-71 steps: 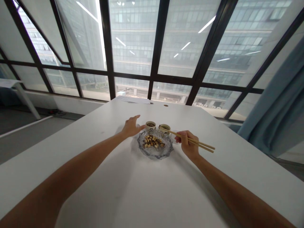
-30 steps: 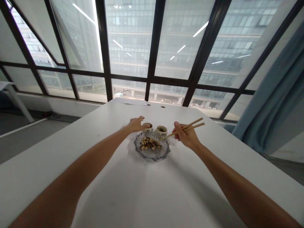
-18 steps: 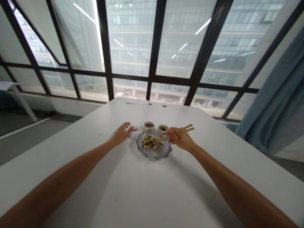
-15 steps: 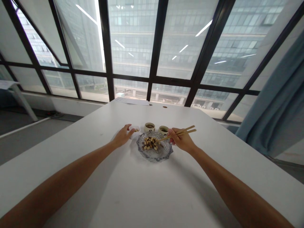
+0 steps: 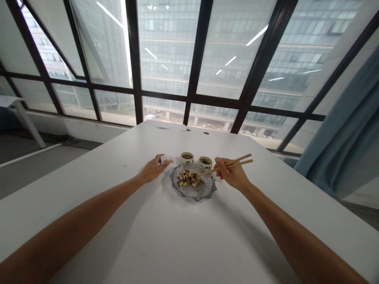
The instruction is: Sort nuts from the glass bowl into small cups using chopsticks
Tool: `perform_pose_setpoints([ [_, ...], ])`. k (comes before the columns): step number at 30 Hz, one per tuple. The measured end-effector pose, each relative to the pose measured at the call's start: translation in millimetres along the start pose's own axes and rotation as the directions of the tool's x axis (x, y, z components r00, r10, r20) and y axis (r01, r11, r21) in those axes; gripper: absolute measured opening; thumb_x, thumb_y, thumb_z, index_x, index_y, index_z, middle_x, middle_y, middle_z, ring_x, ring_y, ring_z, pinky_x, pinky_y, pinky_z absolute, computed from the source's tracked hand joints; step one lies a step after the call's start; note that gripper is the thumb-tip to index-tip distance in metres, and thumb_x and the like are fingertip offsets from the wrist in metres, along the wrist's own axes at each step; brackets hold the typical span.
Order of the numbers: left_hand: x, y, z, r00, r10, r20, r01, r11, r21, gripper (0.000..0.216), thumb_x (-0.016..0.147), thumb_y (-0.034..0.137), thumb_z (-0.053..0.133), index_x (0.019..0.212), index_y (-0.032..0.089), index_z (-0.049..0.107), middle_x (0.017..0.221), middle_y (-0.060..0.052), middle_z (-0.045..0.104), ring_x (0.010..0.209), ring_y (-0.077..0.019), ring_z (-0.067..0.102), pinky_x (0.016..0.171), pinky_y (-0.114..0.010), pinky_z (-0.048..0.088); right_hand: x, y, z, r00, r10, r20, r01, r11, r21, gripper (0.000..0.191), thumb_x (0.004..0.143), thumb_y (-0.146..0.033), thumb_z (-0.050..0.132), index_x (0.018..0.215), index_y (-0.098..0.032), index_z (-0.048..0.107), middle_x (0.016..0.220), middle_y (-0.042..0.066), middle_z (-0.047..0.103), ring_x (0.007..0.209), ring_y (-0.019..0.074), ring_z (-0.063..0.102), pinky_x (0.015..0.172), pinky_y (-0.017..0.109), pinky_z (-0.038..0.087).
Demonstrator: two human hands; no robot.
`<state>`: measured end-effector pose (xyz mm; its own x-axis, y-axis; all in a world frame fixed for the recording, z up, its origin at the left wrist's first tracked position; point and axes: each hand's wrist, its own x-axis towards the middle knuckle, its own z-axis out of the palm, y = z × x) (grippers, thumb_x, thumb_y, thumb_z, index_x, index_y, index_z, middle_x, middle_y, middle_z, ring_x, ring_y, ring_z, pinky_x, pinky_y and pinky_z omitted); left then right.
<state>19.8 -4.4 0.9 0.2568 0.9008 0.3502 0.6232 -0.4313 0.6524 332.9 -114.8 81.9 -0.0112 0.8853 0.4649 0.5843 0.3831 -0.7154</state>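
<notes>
My right hand (image 5: 232,172) is closed around a pair of wooden chopsticks (image 5: 241,160). Their tips reach down to the pile of nuts and dark seeds (image 5: 188,178) in a scalloped glass bowl (image 5: 194,195). At the bowl's upper left, my left hand (image 5: 152,169) grips a small clear plastic container (image 5: 168,159) between thumb and fingers; a few small pieces lie in it. Behind the bowl stand two cream cups with dark lettering, the left cup (image 5: 186,158) and the right cup (image 5: 205,162), both holding dark contents. Whether the tips pinch a piece is too small to tell.
The white table (image 5: 166,236) stretches towards a large window wall. Papers (image 5: 166,125) lie at its far edge, near a brown round spot (image 5: 206,133). A blue curtain (image 5: 340,138) hangs at the right, and another white table (image 5: 12,101) stands at the far left.
My right hand has moved to the right with the chopsticks, uncovering more of the right cup; the tips remain at the pile. My left hand stays at the container.
</notes>
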Motion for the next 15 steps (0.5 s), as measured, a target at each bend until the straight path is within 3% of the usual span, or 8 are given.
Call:
perform_pose_setpoints([
  [8,1,1,0,1.000,0.001,0.025,-0.001,1.000,-0.007,0.074,0.089,0.069,0.038,0.137,0.014,0.045,0.106,-0.012,0.067,0.090,-0.0230,0.066,0.081,-0.035,0.051,0,2,-6,0.997,-0.036,0.069,0.041,0.997,-0.063,0.065,0.089,-0.074,0.042,0.065,-0.017,0.062,0.049,0.004,0.059,0.041,0.0136,0.053,0.038,0.024,0.040],
  [15,1,0,1,1.000,0.011,0.008,-0.011,0.999,-0.033,0.070,0.088,0.068,0.042,0.135,0.016,0.047,0.099,-0.009,0.069,0.086,-0.0226,0.066,0.075,-0.033,0.051,1,-4,-18,0.983,-0.097,0.158,0.114,0.988,-0.103,0.064,0.091,-0.071,0.041,0.066,-0.018,0.063,0.049,0.003,0.059,0.041,0.0132,0.052,0.040,0.024,0.041],
])
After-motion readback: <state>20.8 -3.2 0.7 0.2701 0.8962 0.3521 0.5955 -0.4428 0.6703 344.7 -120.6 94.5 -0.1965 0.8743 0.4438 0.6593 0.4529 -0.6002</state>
